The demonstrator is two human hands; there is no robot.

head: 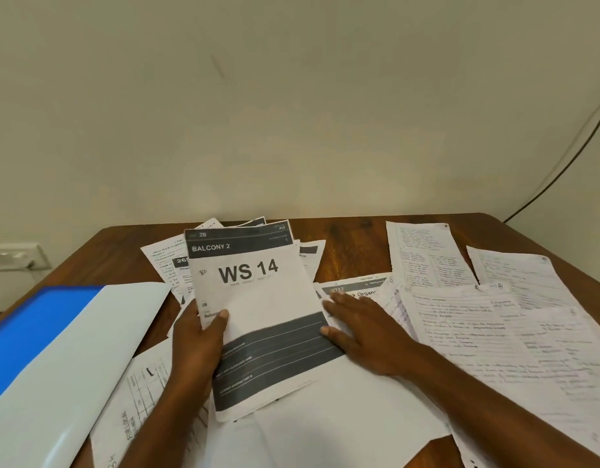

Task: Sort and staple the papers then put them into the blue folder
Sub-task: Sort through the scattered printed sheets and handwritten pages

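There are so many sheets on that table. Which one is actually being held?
The printed WS 14 sheet, headed BALCONY 2: the left hand grips its left edge. The other papers, handwritten pages included, lie loose.

"WS 14" sheet stack [258, 309]: white, dark header band reading "BALCONY 2", dark lined block lower down; tilted, lying on other loose papers at table centre. Handwritten sheets [487, 319] spread overlapping to the right. Blue folder [28, 332] at left, open, pale inner flap [89, 349] facing up.
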